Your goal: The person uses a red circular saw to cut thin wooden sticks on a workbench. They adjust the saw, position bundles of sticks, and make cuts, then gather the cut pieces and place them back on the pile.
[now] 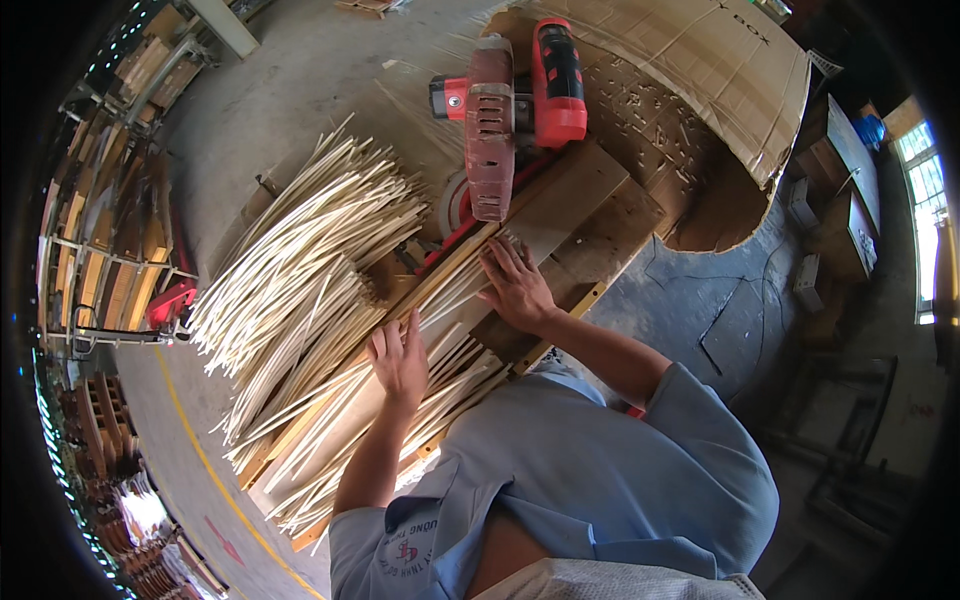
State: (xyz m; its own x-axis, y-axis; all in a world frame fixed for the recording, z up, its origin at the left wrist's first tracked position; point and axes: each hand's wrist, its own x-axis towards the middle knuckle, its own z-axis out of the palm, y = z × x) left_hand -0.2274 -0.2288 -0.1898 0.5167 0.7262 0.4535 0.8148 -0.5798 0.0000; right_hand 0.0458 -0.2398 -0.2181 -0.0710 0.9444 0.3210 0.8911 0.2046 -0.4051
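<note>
My right hand (518,287) lies with its fingers stretched out over the ends of several thin wooden sticks (452,292), close to the saw's blade guard. To the left, my left hand (400,362) rests on the same sticks, fingers extended and the index finger pointing up along the wooden fence (425,285). A red miter saw (490,130) stands just beyond my right hand, its slotted guard covered in dust. More loose sticks (330,440) lie on the bench under and beside my left forearm. What is under my palms is hidden.
A large pile of pale sticks (310,240) lies left of the saw. Behind the saw curves a big cardboard sheet (740,80) with small offcuts (670,130) on it. Racks of wood (110,220) stand far left; cables (765,290) lie on the floor to the right.
</note>
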